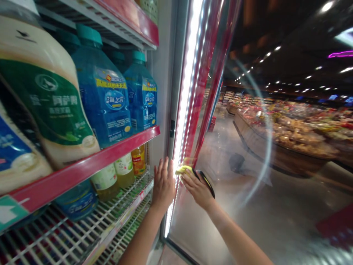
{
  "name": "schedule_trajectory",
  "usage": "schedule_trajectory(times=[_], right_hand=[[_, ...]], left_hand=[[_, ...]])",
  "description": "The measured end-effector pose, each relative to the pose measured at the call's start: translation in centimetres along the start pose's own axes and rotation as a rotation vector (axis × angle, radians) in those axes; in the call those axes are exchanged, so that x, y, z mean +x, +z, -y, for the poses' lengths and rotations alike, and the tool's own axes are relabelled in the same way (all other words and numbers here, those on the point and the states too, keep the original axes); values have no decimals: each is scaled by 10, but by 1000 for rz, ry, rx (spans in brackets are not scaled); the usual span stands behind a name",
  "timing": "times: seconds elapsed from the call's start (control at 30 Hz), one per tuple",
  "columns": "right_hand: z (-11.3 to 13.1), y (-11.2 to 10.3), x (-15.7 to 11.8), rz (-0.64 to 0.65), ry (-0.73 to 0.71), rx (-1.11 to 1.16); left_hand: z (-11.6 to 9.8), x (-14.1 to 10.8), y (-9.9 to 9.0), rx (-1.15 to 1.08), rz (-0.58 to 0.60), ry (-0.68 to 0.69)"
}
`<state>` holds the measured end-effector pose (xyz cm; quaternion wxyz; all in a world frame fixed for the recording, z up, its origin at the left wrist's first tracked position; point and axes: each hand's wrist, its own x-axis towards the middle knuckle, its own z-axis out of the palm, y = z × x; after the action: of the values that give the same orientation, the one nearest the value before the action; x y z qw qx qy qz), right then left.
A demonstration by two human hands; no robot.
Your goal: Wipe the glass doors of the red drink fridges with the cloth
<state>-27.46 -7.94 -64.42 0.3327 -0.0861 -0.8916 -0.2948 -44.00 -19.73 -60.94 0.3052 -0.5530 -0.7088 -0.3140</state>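
Observation:
My left hand point(164, 186) lies flat with its fingers stretched upward, against the cooler's side frame beside the bright LED strip point(185, 95). A yellow cloth point(184, 169) is under the fingers of my right hand point(197, 189), which holds it at the edge of the glass door point(231, 221), just right of the strip. Behind my right hand shows a black curved piece point(207, 183) that looks like a door handle; whether I touch it I cannot tell. A large smeared arc point(268, 136) marks the glass.
To the left, a red-edged shelf point(124, 152) carries blue bottles point(104, 92) and a large green-labelled bottle point(52, 84). A wire shelf point(110, 217) below holds more bottles point(124, 167). Beyond the glass are a shop floor and a produce display point(298, 129).

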Motion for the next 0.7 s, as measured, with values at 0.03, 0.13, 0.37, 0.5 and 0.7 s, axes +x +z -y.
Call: schedule_trajectory(times=[0.03,0.13,0.37,0.5,0.7], right_hand=[[-9,-11,11,-18,69,-17],[-20,-26,42,-107,309,-81],[14,10,4,-80,146,-52],[-13,-16,-38,-83,262,-109],[-36,-30,4,-272,608,-240]], left_hand=[[0,1,0,-6,-2,-4],[-1,1,3,-38,-16,-17],[-5,5,3,-37,-62,71],[-3,7,1,-56,-74,60],[-27,12,8,-154,-31,156]])
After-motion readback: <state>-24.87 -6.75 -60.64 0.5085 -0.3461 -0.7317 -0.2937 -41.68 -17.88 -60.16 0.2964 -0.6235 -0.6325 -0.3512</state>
